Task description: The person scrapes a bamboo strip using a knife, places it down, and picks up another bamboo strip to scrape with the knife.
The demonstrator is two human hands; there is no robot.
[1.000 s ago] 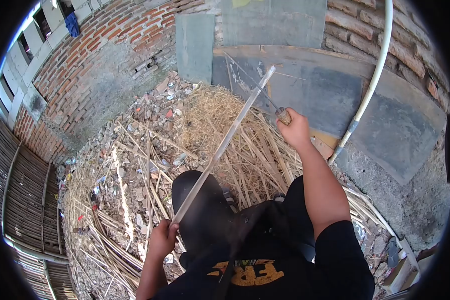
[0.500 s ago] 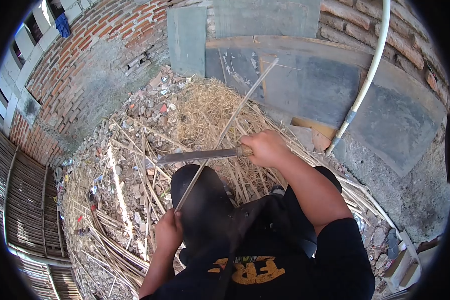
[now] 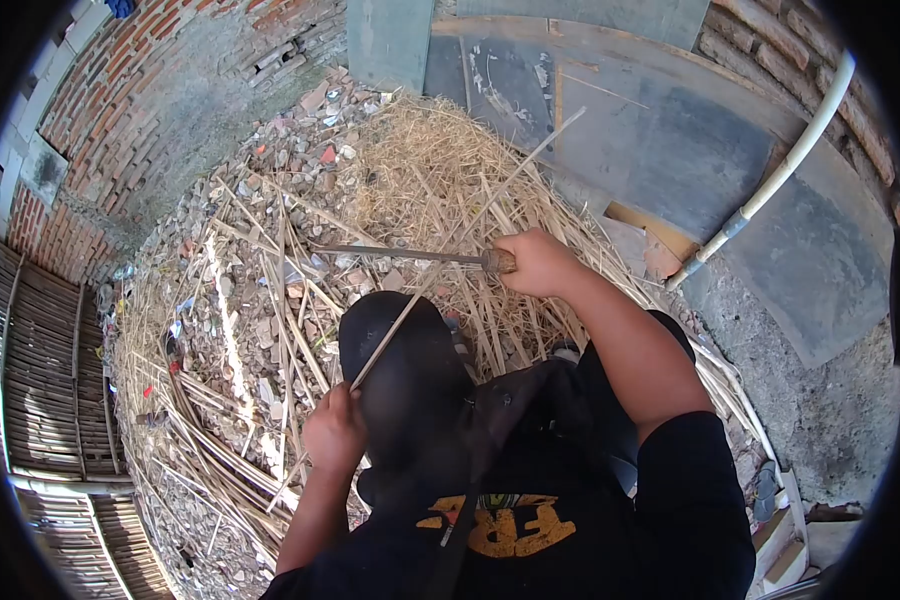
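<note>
My right hand [image 3: 538, 262] is closed around the wooden handle of a machete [image 3: 400, 252], whose blade points left and shows nearly edge-on. Crossing it is a long, thin bamboo strip [image 3: 402, 318], slanting from lower left to upper right. My left hand [image 3: 335, 430] grips the strip's lower end beside my left knee [image 3: 395, 345]. The blade lies across the strip above that knee; whether the two touch I cannot tell. The strip's far end reaches over the pile of shavings [image 3: 420, 150].
Rubble and loose bamboo strips [image 3: 205, 440] cover the ground at left. Grey boards [image 3: 650, 150] lean on the brick wall behind. A pale pipe [image 3: 780, 175] stands at right, and a bamboo slat panel [image 3: 45, 360] is at far left.
The machete has turned from showing its broad side to nearly edge-on and sits farther up the frame. My right hand has risen slightly in view. The camera view has shifted.
</note>
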